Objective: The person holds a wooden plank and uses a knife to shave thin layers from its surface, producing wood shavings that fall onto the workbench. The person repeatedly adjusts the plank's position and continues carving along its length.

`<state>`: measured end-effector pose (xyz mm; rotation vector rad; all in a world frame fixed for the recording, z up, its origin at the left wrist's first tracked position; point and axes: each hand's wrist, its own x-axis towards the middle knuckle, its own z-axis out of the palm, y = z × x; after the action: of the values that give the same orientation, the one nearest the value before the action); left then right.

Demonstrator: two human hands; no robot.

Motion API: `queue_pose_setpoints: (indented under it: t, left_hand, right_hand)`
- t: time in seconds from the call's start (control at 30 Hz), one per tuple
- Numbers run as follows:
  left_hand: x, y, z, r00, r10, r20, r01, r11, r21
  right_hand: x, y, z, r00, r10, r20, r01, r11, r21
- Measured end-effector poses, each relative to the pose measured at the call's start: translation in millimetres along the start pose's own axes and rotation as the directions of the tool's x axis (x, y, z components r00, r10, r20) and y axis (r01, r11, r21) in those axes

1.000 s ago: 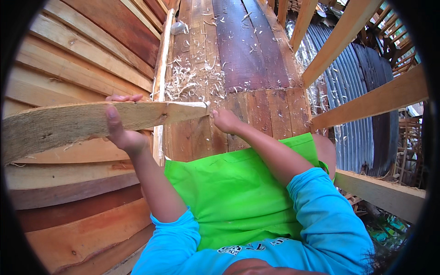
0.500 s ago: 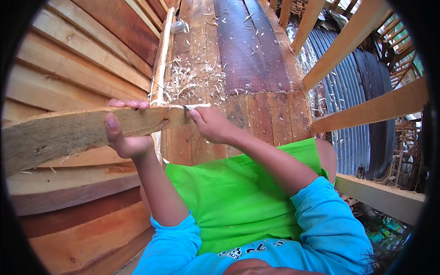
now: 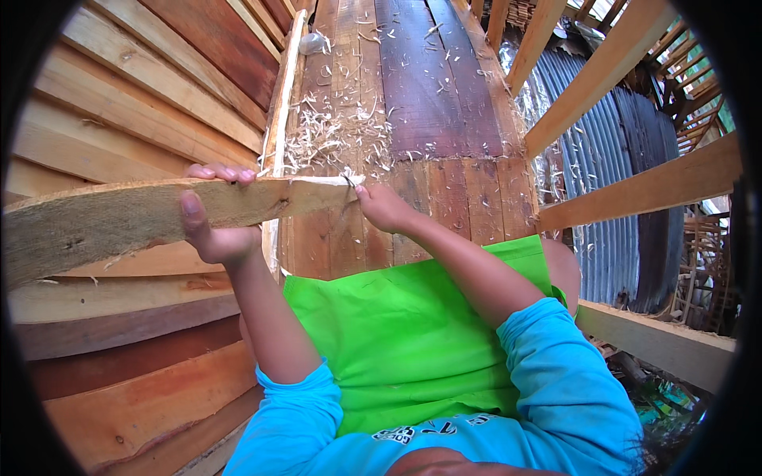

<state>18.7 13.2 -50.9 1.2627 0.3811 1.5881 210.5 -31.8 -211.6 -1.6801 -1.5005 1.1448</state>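
blk/wht lettering [image 3: 394,435] across chest of blue shirt [image 3: 571,381], too sm. to read in full.

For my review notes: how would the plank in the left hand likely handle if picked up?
The plank is probably stiff, as it looks like solid wood. Its rough, fibrous face should resist slipping in the left hand. It may tip toward its left end, which looks much broader than the right.

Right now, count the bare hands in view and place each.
2: the left hand, partly hidden by the long board it grips; the right hand, at the board's tapered right end. No others show.
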Motion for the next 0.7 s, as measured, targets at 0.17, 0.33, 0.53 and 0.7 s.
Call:
queue_pose_setpoints:
  t: [0.17,0.33,0.53,0.7]
  left_hand:
    - [-3.0,4.0,-8.1,1.0,0.005,0.003,-0.005,0.999,0.036]
    - [0.2,0.2,0.5,1.0,-0.002,-0.016,0.002,1.0,0.005]
    - [-5.0,3.2,-5.7,0.999,-0.003,-0.033,0.003,1.0,0.014]
    - [1.2,3.4,-6.9,0.997,0.011,-0.076,-0.009,1.0,0.027]
  right_hand:
    - [-27.4,-80.4,-5.8,0.978,-0.208,-0.023,0.209,0.978,0.023]
    - [-3.7,-2.9,-7.2,1.0,-0.008,0.0,0.008,1.0,0.009]
    - [-18.0,-49.1,6.7,0.965,-0.249,-0.081,0.258,0.957,0.13]
    - [-4.2,-25.9,5.6,0.999,-0.046,0.007,0.046,0.998,0.034]
